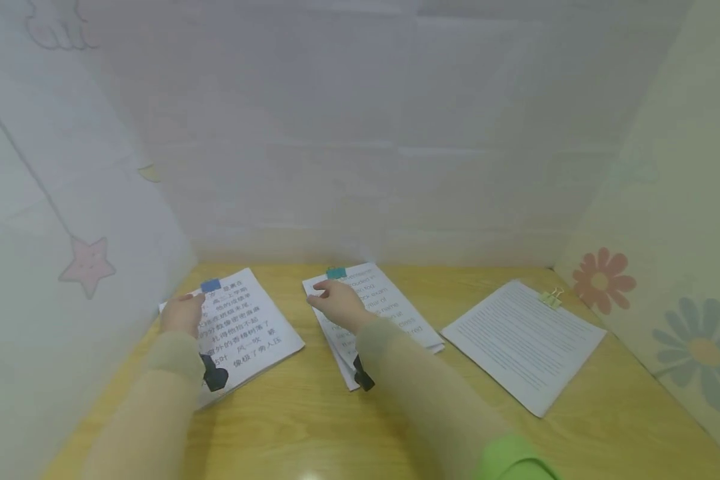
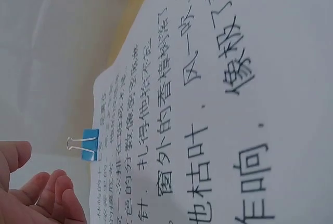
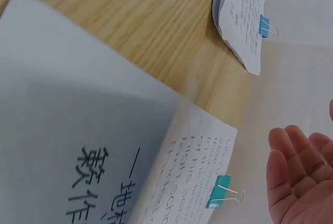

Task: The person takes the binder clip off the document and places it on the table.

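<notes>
White stacked sheets with large black Chinese characters [image 1: 252, 327] lie at the left of our yellow wood-grain table [image 1: 312, 433], a blue metal binder clip [image 1: 211, 285] on their far edge, and our left hand [image 1: 182, 315] is released near it. We hold our right hand [image 1: 339, 305], also released, fingers loosely bent, near the teal metal binder clip [image 1: 337, 273] on the white English-printed sheets [image 1: 399, 301] in the middle.

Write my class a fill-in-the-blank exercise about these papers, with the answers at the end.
1. The table holds ____ clipped stacks of paper.
2. The clip on the left stack is coloured ____.
3. In the head view, the right hand is over the middle stack, whose words are in ____.

Answers: three; blue; English.
</notes>
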Demonstrator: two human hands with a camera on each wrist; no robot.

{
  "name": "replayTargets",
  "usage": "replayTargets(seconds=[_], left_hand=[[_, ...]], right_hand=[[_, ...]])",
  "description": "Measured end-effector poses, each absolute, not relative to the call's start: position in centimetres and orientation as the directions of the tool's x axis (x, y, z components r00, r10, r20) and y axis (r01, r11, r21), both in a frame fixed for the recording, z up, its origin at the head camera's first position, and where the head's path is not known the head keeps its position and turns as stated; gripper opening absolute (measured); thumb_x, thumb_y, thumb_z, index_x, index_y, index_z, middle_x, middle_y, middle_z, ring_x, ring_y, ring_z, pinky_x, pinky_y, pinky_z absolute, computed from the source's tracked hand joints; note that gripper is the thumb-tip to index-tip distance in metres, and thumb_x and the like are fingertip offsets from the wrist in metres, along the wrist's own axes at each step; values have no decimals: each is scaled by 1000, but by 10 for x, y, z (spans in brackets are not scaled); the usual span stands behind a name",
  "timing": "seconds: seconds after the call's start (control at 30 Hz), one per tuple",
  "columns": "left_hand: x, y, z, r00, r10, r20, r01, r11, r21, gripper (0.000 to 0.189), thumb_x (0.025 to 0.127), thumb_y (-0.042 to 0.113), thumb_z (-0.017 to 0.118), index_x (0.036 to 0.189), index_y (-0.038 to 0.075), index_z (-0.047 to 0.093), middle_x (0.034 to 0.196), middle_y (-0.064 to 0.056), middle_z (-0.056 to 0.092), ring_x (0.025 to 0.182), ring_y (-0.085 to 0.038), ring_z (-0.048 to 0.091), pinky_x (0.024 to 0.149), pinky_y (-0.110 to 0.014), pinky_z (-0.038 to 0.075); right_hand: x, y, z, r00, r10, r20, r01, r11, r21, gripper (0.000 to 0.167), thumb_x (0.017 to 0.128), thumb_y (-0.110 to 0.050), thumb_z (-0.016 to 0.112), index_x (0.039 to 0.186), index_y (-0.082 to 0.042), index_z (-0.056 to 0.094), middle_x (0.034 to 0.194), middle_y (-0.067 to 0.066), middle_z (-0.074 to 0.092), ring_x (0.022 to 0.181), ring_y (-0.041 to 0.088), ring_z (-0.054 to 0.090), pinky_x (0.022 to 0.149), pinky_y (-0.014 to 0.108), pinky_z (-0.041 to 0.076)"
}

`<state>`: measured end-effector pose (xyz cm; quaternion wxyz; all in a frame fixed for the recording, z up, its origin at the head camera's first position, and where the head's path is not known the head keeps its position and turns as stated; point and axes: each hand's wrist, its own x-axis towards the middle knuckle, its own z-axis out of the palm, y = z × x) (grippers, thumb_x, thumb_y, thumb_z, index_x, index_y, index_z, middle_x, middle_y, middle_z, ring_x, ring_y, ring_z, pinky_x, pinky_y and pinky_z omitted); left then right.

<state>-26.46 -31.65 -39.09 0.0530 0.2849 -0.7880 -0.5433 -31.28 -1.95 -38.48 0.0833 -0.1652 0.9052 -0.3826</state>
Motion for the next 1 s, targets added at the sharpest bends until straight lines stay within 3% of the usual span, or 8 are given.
replayTargets(seconds=[0.13, 0.3, 0.57, 0.77, 0.87, 1.0], left_hand=[[-268, -325, -396, -821, -516, -244, -404, 225, 887, 67, 100, 36, 37, 151, -2, 17, 152, -29, 22, 138, -46, 24, 113, -54, 21], [-269, -345, -406, -833, -488, -263, -449, 316, 836, 80, 98, 46, 38, 150, -5, 6, 152, -32, 16, 137, -49, 21, 113, -57, 18], [-234, -370, -407, -804, -524, -281, -528, 413, 742, 77, 99, 43, 40, 146, -12, 13, 137, -37, 31, 117, -49, 39, 100, -59, 33], [-213, -379, -405, -786, -563, -257, -561, 472, 680, 73, 98, 42, 43, 139, -16, 24, 121, -34, 43, 99, -43, 48, 83, -53, 42], [-207, -381, -404, -776, -566, -278, -567, 435, 700, 80, 97, 38, 48, 148, -8, 9, 135, -37, 32, 112, -49, 43, 96, -58, 37], [-202, -375, -401, -796, -544, -266, -539, 436, 721, 88, 95, 27, 53, 149, -2, -10, 147, -38, 13, 126, -53, 28, 108, -62, 22]], right_hand=[[-310, -21, -388, -929, -367, -42, -217, 633, -743, 53, 94, -45, 57, 138, -16, 52, 118, 4, 62, 105, 20, 60, 86, 38, 51], [-305, -28, -392, -930, -362, -58, -189, 610, -769, 51, 94, -43, 59, 137, -17, 52, 114, 2, 62, 100, 18, 60, 81, 35, 52], [-290, -58, -395, -923, -368, -109, -142, 591, -794, 48, 91, -42, 63, 134, -22, 56, 110, -2, 64, 97, 16, 60, 76, 33, 52], [-284, -74, -396, -922, -361, -142, -110, 594, -797, 47, 90, -44, 64, 133, -25, 56, 106, -5, 63, 90, 13, 59, 72, 31, 52], [-283, -78, -397, -921, -361, -147, -109, 601, -792, 47, 91, -44, 63, 133, -26, 56, 106, -5, 63, 91, 13, 59, 75, 31, 52], [-280, -79, -398, -919, -366, -146, -115, 603, -789, 45, 91, -42, 63, 133, -25, 56, 107, -4, 63, 93, 13, 60, 78, 32, 52]])
